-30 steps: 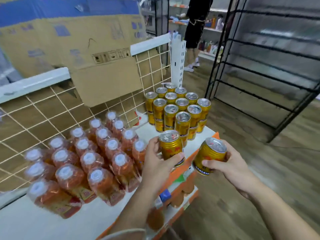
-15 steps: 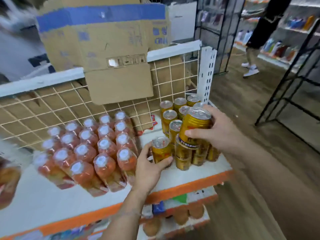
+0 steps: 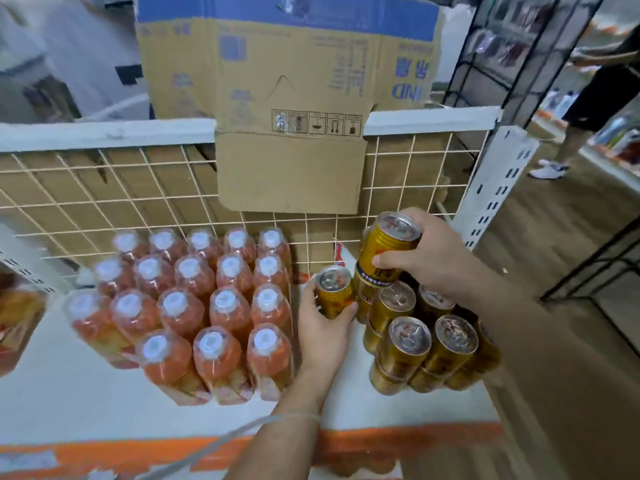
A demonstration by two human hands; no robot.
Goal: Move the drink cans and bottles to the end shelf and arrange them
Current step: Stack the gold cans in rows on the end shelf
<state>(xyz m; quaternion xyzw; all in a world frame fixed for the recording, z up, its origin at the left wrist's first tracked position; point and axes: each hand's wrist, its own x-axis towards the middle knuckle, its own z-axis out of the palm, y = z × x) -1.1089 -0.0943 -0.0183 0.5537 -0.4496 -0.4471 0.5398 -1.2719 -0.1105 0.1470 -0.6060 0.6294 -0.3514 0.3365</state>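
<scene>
**Two gold cans held at the end shelf, one in each hand**

I look down on a white shelf (image 3: 86, 403) with an orange front edge (image 3: 381, 441) and a wire grid back (image 3: 104, 199). A cardboard box (image 3: 287, 98) hangs over the grid at the top of the frame.

My left hand (image 3: 322, 327), at centre, wraps around a gold drink can (image 3: 334, 292) standing upright, low on the shelf. It sits between a shrink-wrapped pack of orange drink bottles (image 3: 207, 306) at centre left and a cluster of gold cans (image 3: 433, 344) at lower right.

My right hand (image 3: 426, 258), right of centre, grips a second gold can (image 3: 388, 247) by its side. This can is tilted and raised above the back of the cluster, near the grid.

I judge this as the placing step. Next, the left can needs pushing flush against the cluster before I let go. The right can needs righting and lowering into a free spot at the back without knocking its neighbours. I cannot tell whether the left can's base touches the shelf.
</scene>
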